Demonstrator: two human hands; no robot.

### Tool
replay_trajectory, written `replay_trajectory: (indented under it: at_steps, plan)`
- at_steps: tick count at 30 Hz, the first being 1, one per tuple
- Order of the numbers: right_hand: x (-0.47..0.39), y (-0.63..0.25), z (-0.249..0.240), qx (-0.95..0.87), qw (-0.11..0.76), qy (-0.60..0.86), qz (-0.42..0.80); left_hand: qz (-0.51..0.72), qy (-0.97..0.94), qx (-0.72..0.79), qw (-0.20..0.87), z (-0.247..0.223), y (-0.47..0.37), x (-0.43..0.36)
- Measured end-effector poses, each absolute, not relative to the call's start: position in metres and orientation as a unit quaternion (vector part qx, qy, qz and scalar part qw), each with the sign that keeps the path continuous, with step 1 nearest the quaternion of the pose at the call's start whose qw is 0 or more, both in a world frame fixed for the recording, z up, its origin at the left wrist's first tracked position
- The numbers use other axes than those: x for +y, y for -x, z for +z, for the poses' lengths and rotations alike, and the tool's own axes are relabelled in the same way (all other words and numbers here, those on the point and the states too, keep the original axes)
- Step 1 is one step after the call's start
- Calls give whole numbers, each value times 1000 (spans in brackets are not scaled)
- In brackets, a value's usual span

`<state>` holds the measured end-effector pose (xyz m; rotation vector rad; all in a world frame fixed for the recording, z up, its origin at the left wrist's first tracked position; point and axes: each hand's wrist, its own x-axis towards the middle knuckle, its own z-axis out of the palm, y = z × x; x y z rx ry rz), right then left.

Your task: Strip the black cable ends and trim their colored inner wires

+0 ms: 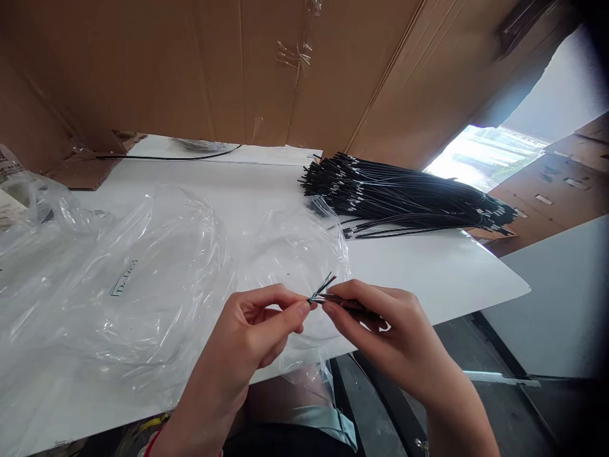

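One wire cluster (pixel 321 291) stood bared, cable bundle (pixel 404 190) beyond.
My left hand (pixel 257 327) pinched its base; right hand (pixel 385 324) held a slim tool (pixel 351 304).

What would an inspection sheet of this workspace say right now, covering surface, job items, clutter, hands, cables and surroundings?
Surface: white tabletop, partly covered by plastic and cables.
Job items: splayed thin wires and a slim dark tool with its tip at them; exact tool type unclear.
Clutter: crumpled clear plastic across the left and middle, some with a printed mark.
Hands: left hand pinches the thin wires at their base; right hand grips the tool.
Cables: large black cable bundle at right; one black strand near the back edge.
Surroundings: cardboard behind the tabletop; dark floor at lower right.
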<state>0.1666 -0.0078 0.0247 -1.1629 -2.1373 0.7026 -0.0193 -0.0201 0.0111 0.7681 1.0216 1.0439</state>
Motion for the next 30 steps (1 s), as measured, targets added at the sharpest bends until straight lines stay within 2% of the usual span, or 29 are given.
replay_trajectory:
  at_steps: [7,19,24,30]
  plan:
    - [-7,-162,14,-751,328,435,374,464,-324,414,713,5,23,-18]
    - [-6,-151,-2,-712,400,421,396,459,-277,360,764,0,26,-20]
    - [-5,-148,-9,-705,429,416,382,479,-251,347,766,-2,24,-20]
    - [-6,-143,-16,-722,476,419,275,482,-237,359,763,-4,19,-18]
